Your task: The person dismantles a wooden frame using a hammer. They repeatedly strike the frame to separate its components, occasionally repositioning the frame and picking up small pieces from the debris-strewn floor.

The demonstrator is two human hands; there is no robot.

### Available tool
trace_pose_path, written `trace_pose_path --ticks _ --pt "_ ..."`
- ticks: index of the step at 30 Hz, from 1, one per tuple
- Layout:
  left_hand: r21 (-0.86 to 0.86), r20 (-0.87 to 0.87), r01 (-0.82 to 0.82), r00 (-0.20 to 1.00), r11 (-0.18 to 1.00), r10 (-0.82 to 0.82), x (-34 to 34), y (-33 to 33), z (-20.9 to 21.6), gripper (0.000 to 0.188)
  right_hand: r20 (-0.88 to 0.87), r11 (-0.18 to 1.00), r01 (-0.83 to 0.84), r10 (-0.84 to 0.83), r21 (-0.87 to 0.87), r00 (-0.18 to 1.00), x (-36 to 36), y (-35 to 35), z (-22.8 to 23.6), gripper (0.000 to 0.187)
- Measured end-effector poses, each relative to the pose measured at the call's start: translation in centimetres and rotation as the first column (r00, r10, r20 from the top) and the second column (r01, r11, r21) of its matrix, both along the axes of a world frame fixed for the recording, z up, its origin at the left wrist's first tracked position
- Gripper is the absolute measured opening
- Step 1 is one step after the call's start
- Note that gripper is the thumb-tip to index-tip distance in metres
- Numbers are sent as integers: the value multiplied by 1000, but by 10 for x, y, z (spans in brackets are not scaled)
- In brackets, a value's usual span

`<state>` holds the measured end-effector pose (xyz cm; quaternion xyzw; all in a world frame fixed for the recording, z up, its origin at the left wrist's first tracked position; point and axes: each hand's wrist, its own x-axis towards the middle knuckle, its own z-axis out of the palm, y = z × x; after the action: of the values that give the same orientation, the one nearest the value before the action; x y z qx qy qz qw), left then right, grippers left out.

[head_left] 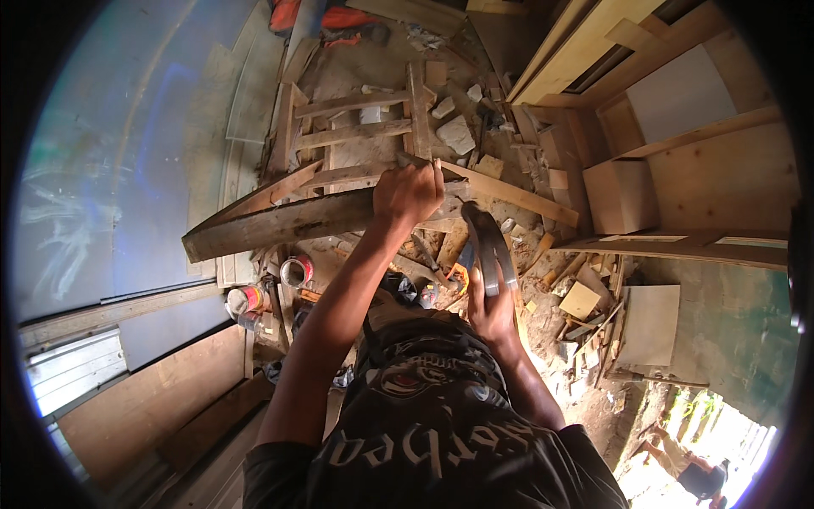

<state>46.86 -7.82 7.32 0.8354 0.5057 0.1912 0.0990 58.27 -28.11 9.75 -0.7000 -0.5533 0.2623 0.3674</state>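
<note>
One wooden beam point(280, 225) lies before the body point(432, 382), left hand point(407, 193) clamped on its right end, right hand point(493, 312) closed around a dark curved tool point(486, 242); the step seems steadying, and next probably calls for firm hold.

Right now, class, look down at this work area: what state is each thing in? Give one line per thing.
Left hand: curled over the wooden beam.
Right hand: closed around the dark curved tool.
Wooden beam: slanting, gripped.
Dark curved tool: held; exact kind unclear.
Slatted timber frame: crosspieces in place, gaps open.
Can nearest the beam: open-mouthed.
Wood offcuts: scattered.
</note>
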Motion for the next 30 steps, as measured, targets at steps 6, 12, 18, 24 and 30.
trace_pose_path --ticks 6,12,18,24,30 --pt "109 -66 8 998 994 0 -2 -4 -1 40 -1 931 -93 99 353 995 15 -39 -21 19" --pt "-124 -61 5 998 992 -12 1 -3 5 51 -18 988 -40 43 150 999 11 -14 -37 29" --pt "-82 -29 -4 1000 997 2 2 2 9 52 -17 993 -27 29 117 999 11 14 15 48" --pt "73 -25 16 1000 997 -14 0 1 1 43 -106 997 35 -28 71 994 4 15 36 41" --pt "145 15 -25 1000 989 23 0 1 -7 44 -157 994 -81 92 75 983 5 14 51 40"
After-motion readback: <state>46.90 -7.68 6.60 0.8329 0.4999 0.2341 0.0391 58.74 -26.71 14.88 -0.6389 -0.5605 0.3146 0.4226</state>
